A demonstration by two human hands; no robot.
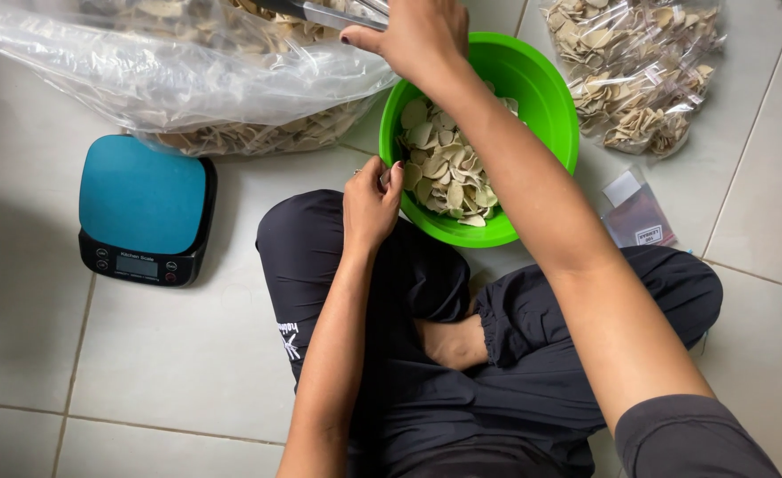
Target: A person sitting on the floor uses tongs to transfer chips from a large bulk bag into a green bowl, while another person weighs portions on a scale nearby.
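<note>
On the floor, left hand pinches the near rim of the green bowl, seemingly to steady it. Right hand is closed on a metal utensil, likely tongs, reaching past the bowl into the big bag. Chips lie in the bowl between both hands; scale sits left, small bag right.

Green bowl, teal scale

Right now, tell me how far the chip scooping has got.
Done: the green bowl is partly filled with pale chips. In hand: the right hand holds metal tongs at the big clear bag; the left hand grips the bowl's rim. Left: the scale bears nothing.
</note>
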